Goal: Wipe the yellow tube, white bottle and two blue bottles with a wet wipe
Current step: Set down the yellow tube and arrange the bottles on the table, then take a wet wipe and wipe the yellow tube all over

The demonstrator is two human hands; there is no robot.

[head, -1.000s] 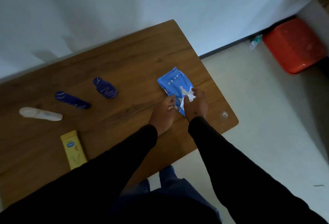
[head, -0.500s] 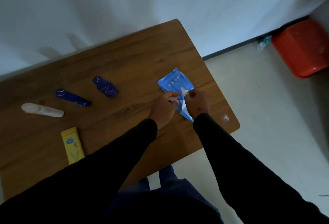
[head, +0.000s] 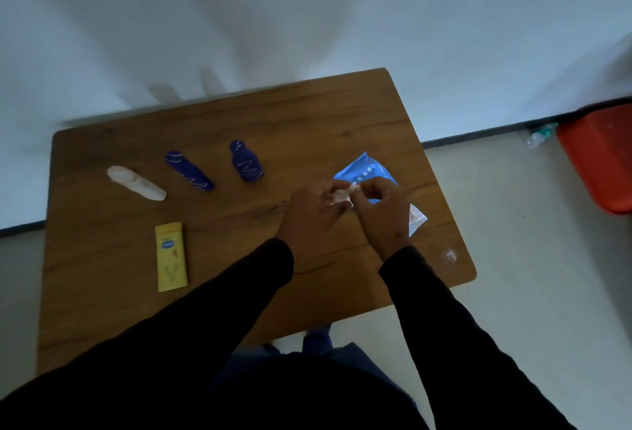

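Wet wipe (head: 343, 194) pinched between both hands, above blue pack (head: 366, 171)

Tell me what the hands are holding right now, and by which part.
Both hands, left and right, pinch one white wipe between their fingertips, above the blue pack. Each grips an end of the bunched wipe; the exact edges cannot be told.

A brown wood-grain worktop (head: 307, 115) with rounded corners stands against a plain white wall (head: 307, 19), which carries soft grey shadows. A dark skirting strip (head: 478, 134) runs along the wall's foot. The pale, speckled floor (head: 547, 293) lies to the right. A red plastic bin (head: 602, 159) sits on it by the wall, with a small clear plastic bottle (head: 540, 135) lying just beside it. The light is dim.
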